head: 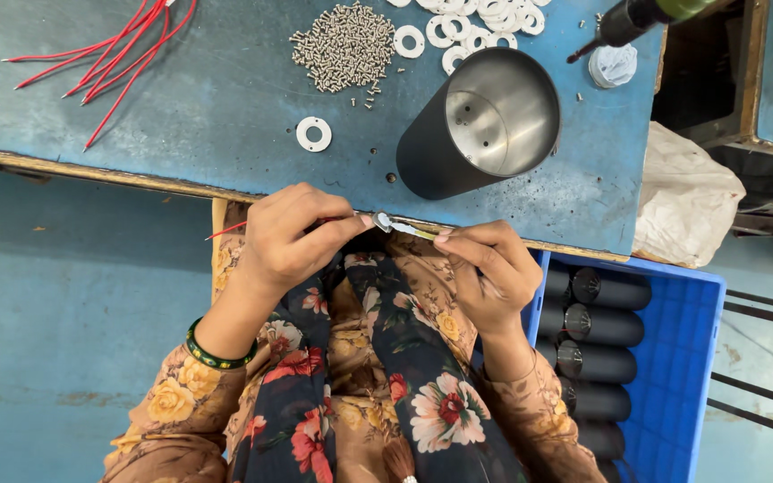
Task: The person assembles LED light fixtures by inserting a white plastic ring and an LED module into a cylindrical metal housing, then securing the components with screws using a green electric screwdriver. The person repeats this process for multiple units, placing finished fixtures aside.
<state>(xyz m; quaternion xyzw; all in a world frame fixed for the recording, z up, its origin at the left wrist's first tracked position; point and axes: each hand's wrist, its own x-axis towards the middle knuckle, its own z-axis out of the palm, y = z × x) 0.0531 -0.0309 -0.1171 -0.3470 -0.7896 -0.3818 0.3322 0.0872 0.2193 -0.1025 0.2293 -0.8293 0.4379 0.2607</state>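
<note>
A small metal ring terminal [385,221] is pinched between the thumb and fingertips of the left hand [293,237], which also grips a thin red wire [225,231] trailing out to the left past the wrist. The right hand [487,268] is closed on a pale wire end [418,231] that is held against the terminal, so the two parts meet in the air just over the near edge of the blue surface [181,107]. Judged from this, a joining or threading step is in hand, and it would be done best with both pinches kept close to the meeting point, so that the short ends are not allowed to flex, and with the forearms steadied against the surface edge. The wire should be guided straight into the terminal rather than at an angle, and only light pressure is called for, since so small a part is easily dropped into the lap. Just beyond the hands a dark metal cylinder [485,121] lies on its side with its open mouth turned towards the camera. Farther back a heap of small screws [344,46], white washers [458,22], a single washer [313,133] and a bundle of red wires [109,49] are laid out. A blue crate [682,358] of dark cylinders is placed at the right.
</note>
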